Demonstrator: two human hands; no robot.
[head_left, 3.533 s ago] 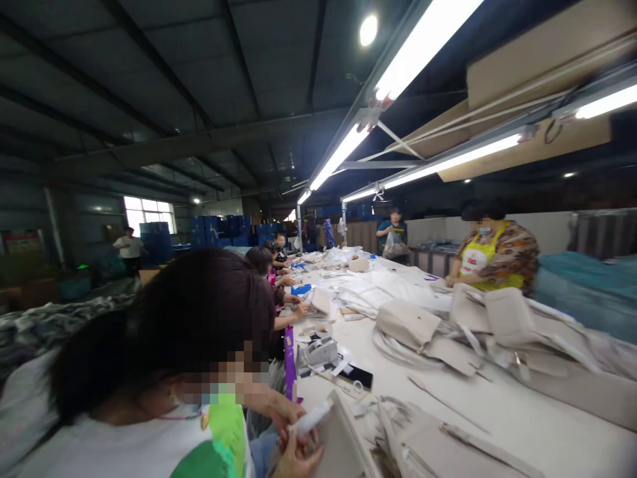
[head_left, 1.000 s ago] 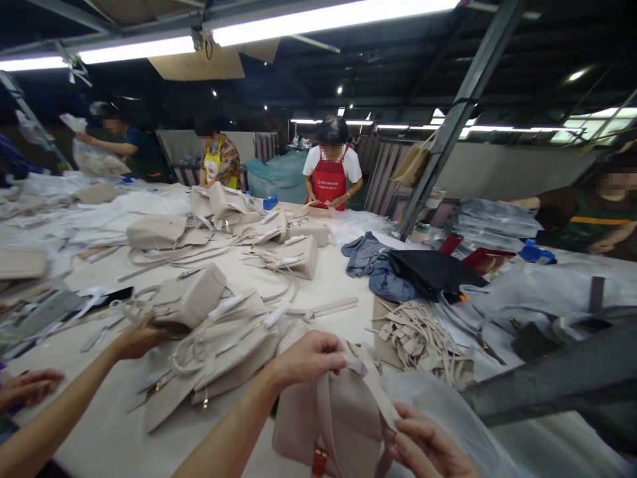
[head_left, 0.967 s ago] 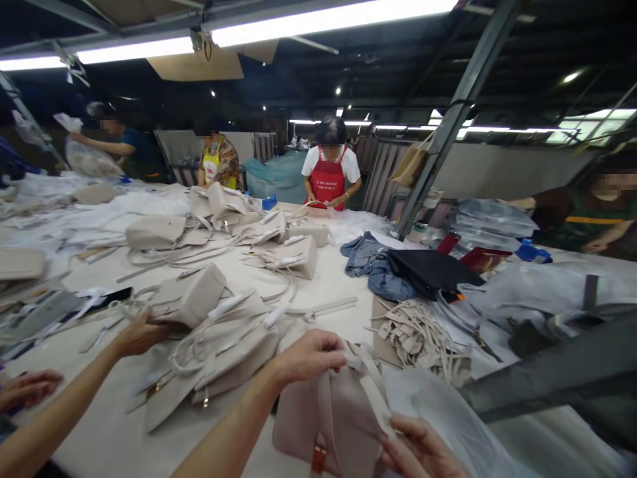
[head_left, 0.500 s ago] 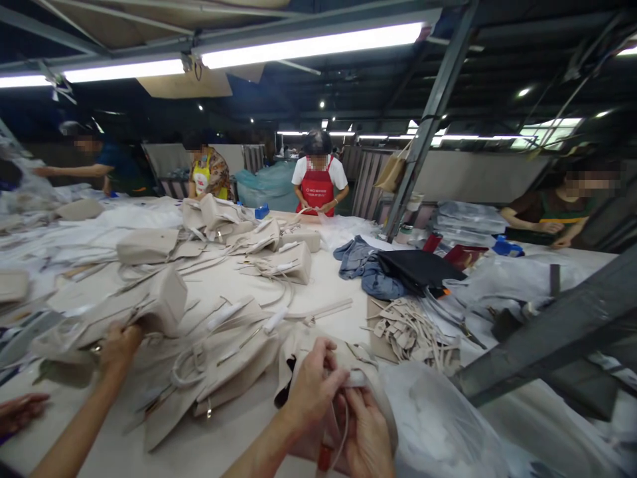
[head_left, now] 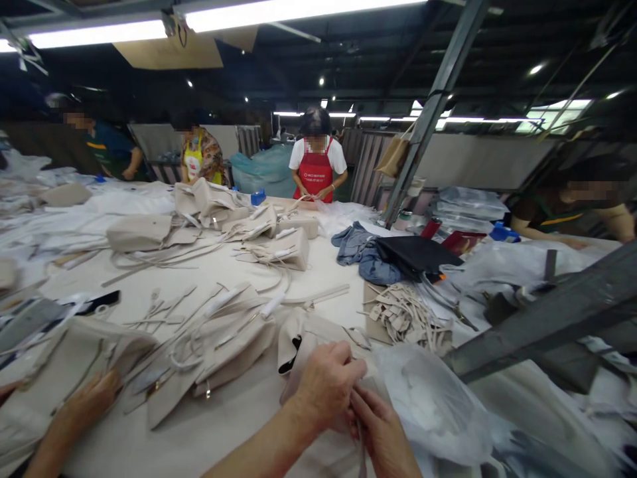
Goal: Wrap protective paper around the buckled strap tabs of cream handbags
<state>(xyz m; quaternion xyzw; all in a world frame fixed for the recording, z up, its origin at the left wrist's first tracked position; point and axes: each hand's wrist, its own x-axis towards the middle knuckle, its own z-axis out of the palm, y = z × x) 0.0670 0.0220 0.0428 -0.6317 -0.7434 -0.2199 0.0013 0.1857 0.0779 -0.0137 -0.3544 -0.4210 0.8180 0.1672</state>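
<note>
A long white work table runs away under fluorescent tube lights in a dark-roofed workshop. At its near edge, the left hand and right hand meet over a beige handbag lying flat there; the left hand's fingers are curled and pinched on a thin strap of the bag, and the right hand's fingers close narrowly against the same spot, though what exactly they grip is hidden. Just right of the bag lies a crumpled clear plastic bag. Left of it sits a heap of more beige bags, and a co-worker's hand presses on another one at the near left corner. Loose beige straps and folded dark cloth lie toward the right edge. A person in a red apron stands at the far edge
</note>
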